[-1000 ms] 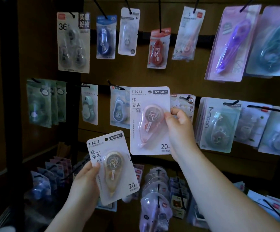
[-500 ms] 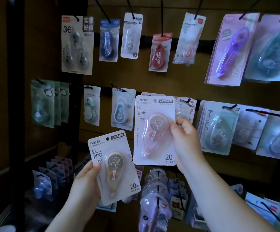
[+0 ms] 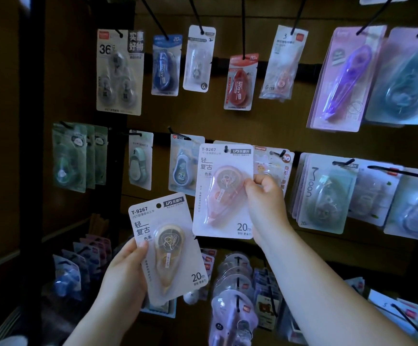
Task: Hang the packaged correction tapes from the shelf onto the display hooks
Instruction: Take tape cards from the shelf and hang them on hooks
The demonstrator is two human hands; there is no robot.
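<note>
My right hand (image 3: 262,196) grips the right edge of a white card with a pink correction tape (image 3: 221,193). The black tip of a display hook (image 3: 226,149) shows through the card's top hole, in the middle row of the board. My left hand (image 3: 125,268) holds a second white card with a yellow-orange correction tape (image 3: 168,248) by its lower left edge, below and left of the pink one, tilted a little to the left. This card's hang hole is free.
Rows of packaged correction tapes hang on black hooks: a blue one (image 3: 166,66) and a red one (image 3: 239,83) above, a "Moon" pack (image 3: 325,193) to the right. More packs (image 3: 232,295) hang below my arms. A dark shelf post (image 3: 33,146) stands at the left.
My right hand has brought the pink card onto the hook, whose tip now shows through the hole. The left hand has kept the yellow-orange card almost still.
</note>
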